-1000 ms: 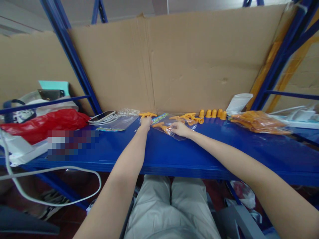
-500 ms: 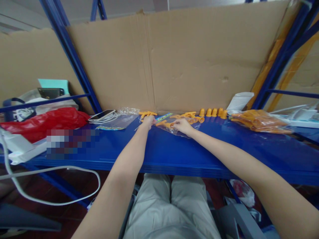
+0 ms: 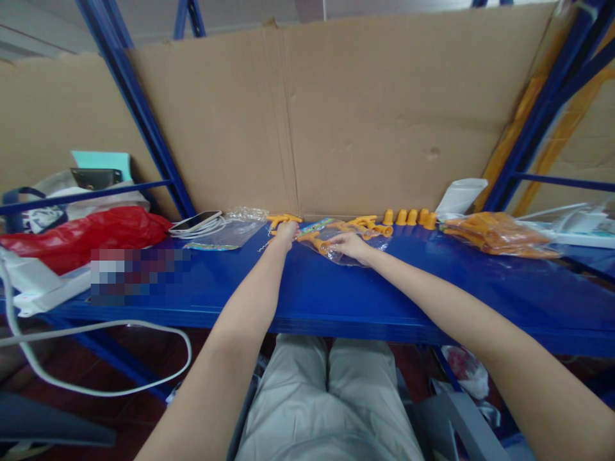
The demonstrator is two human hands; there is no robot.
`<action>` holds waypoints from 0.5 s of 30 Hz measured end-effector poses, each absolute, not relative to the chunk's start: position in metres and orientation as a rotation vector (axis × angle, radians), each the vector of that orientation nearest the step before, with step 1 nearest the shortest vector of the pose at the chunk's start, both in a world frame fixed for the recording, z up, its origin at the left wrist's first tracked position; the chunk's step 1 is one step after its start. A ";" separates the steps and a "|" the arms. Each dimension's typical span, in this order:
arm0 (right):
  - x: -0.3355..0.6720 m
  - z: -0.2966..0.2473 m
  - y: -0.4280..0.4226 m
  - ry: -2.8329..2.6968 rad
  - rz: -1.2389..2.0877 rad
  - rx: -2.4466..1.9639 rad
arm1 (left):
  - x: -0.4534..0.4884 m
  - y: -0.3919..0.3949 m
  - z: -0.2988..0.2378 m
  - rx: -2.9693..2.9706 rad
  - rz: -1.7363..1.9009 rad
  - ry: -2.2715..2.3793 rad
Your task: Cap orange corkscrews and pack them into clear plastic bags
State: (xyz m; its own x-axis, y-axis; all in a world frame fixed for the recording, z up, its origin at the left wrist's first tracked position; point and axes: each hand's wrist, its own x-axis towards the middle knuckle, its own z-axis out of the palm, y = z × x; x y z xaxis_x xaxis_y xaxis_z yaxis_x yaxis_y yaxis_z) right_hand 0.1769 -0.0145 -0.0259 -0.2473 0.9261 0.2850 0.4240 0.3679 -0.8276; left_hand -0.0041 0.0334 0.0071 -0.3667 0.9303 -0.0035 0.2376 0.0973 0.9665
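Both my arms reach far forward over a blue metal shelf (image 3: 336,294). My left hand (image 3: 286,234) rests closed at the edge of a clear plastic packet (image 3: 336,246) with a coloured header, close to a small orange T-shaped piece (image 3: 283,219). My right hand (image 3: 350,245) lies on the packet, fingers pinching an orange piece (image 3: 314,241) that sits in or on it. More orange T-shaped pieces (image 3: 365,225) lie just behind the packet, and a row of several small orange cones (image 3: 409,218) stands to the right of them.
A brown cardboard sheet (image 3: 346,115) backs the shelf. At left lie a phone with white cable (image 3: 196,224), an empty clear packet (image 3: 225,234) and a red bag (image 3: 81,237). At right sit a bag of orange parts (image 3: 500,234) and a white pouch (image 3: 461,195). Blue rack posts (image 3: 139,109) stand on both sides.
Both hands have stayed on the packet, with only small shifts. The view has risen slightly.
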 end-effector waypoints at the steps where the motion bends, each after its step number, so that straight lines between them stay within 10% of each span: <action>1: 0.177 -0.026 -0.014 -1.843 0.798 -1.178 | -0.004 0.033 0.007 1.180 1.316 1.713; 15: 0.177 -0.017 -0.028 -1.882 0.800 -1.212 | 0.024 0.013 0.002 2.257 1.055 1.907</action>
